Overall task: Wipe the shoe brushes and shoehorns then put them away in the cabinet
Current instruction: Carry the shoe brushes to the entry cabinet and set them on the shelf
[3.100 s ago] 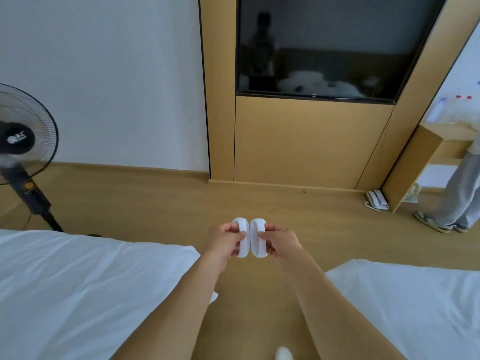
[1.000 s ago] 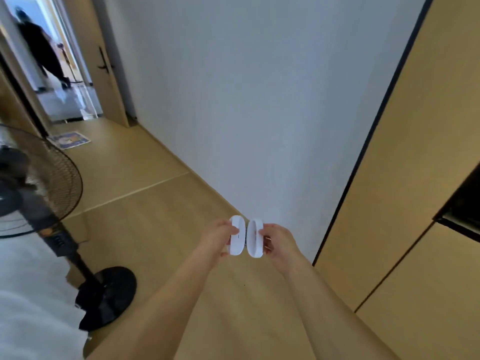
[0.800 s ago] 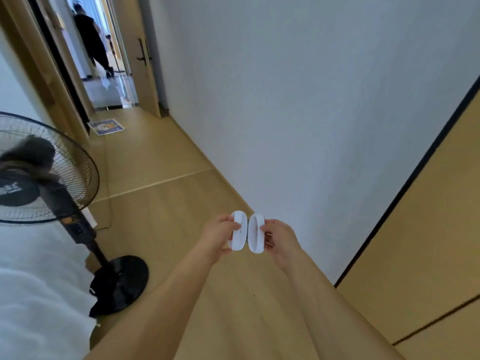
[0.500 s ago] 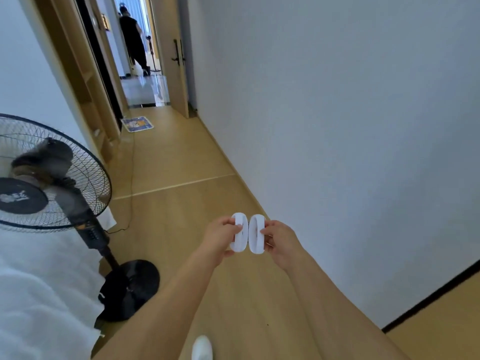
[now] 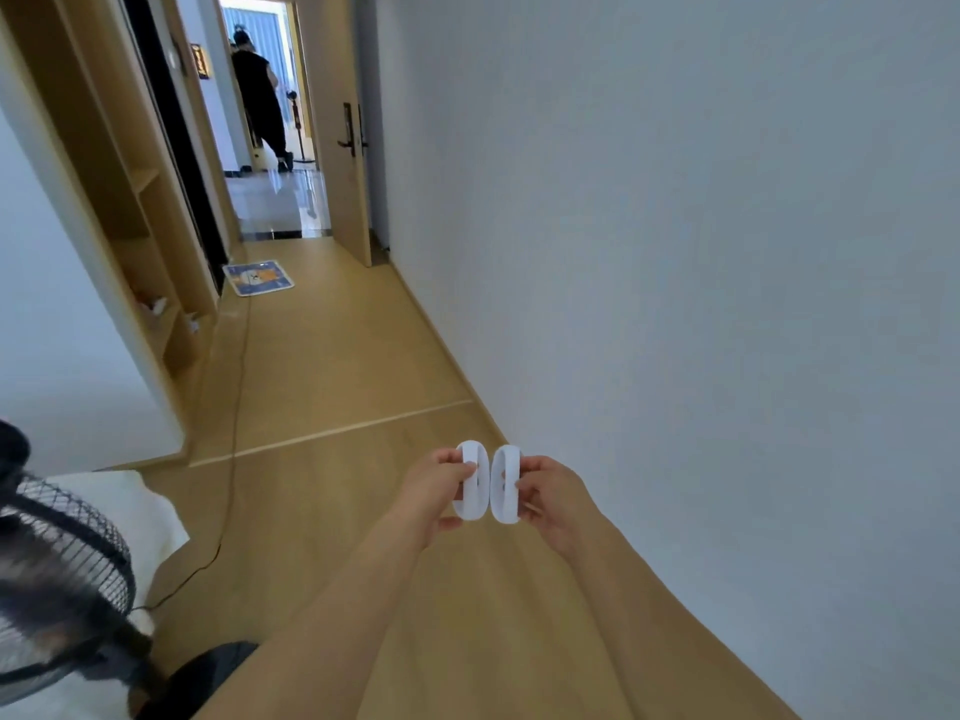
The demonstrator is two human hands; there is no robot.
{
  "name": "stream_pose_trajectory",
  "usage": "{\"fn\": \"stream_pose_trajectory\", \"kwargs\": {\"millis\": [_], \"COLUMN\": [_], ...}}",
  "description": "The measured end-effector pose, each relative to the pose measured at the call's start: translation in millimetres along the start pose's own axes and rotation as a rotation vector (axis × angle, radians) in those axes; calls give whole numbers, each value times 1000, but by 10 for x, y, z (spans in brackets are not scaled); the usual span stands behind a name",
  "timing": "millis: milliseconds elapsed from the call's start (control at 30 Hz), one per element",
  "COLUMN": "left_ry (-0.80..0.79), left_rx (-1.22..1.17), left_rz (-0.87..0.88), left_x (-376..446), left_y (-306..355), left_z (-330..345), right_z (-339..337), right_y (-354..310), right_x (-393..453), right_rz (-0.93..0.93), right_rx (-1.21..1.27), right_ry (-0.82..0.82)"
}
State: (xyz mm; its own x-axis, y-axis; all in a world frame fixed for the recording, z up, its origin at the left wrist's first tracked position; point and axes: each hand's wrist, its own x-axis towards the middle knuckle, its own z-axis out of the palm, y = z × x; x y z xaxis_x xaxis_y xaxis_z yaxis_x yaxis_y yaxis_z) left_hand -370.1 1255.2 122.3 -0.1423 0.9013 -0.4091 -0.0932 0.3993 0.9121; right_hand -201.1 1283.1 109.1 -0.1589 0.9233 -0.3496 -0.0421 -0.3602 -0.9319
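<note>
Two white oval shoe brushes carried at arm's length down a hallway, one in each hand.

White wall [image 5: 701, 252] on the right; wooden floor [image 5: 337, 366] running to an open door [image 5: 345, 148]; open shelving [image 5: 150, 262] on the left; standing fan [image 5: 57, 589] at the lower left; a person in black [image 5: 260, 101] beyond the doorway; left hand [image 5: 434, 493], its grip curled tight, pinching the left brush [image 5: 471, 483] between thumb and fingers; right hand [image 5: 550, 493] likewise pinching the right brush [image 5: 505, 485]; the brushes upright, just beside each other above the floor.
</note>
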Motion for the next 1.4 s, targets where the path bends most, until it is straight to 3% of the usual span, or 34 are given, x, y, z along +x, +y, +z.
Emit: {"fn": "stream_pose_trajectory", "kwargs": {"millis": [267,567,933,1400], "left_ry": [83,344,510,476], "left_rx": [1,83,48,-58], "left_rz": [5,84,112,71], "left_x": [1271,2868,4504,6945], "left_y": [486,1250,2298,3138], "left_z": [-424,-751,-1003,-2100], "right_z": [503,970,1482,2598], "right_y": [-396,-1015,-1975,-2539], "right_x": [1420,3314,5305,7851], "right_rz": [25,26,87,131], "right_rx": [19,24,-6,-44], "right_ry": [-60,-193,-332,-341]}}
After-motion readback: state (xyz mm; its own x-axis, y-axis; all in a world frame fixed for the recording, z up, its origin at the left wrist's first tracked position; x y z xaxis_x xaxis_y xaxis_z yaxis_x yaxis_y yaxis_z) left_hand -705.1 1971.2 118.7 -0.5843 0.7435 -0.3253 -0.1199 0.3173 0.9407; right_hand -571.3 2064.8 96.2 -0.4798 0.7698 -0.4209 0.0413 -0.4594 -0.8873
